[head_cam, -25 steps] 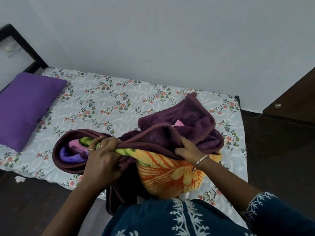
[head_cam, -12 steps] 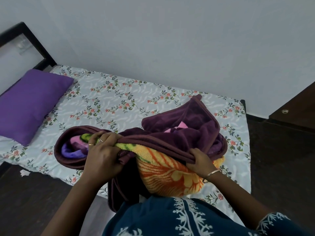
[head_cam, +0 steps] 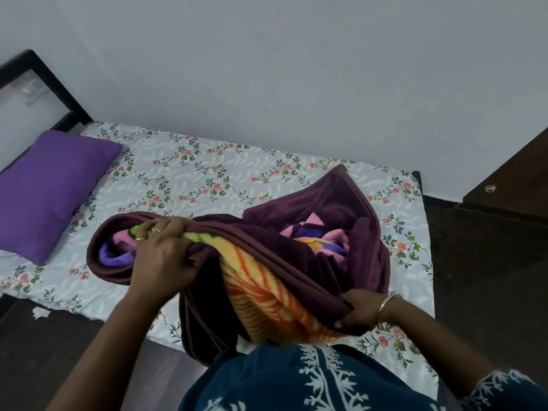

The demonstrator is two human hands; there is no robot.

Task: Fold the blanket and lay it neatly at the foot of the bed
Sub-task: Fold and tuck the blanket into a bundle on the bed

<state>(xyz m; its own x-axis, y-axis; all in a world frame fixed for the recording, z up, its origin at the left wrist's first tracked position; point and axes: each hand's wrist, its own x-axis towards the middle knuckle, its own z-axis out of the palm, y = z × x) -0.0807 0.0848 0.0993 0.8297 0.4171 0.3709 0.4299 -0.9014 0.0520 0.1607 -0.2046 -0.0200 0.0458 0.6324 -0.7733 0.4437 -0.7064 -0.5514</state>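
Observation:
A plush blanket (head_cam: pixel 320 221), dark maroon outside with an orange, yellow and purple print inside, lies bunched on the near right part of the bed (head_cam: pixel 207 179). My left hand (head_cam: pixel 161 253) grips a gathered fold of its maroon edge near the middle of the heap. My right hand (head_cam: pixel 360 311) pinches the same maroon edge lower and to the right, close to my body. Between the two hands the edge runs taut on a slant. Part of the blanket hangs over the bed's near side.
A purple pillow (head_cam: pixel 50 188) lies at the left end of the bed, by the dark headboard (head_cam: pixel 44 81). The grey wall runs behind the bed. A dark wooden cabinet (head_cam: pixel 516 179) stands at the right. The floor is dark.
My right hand has slid down along the maroon edge toward my body, stretching the edge out. My left hand keeps its grip in about the same place.

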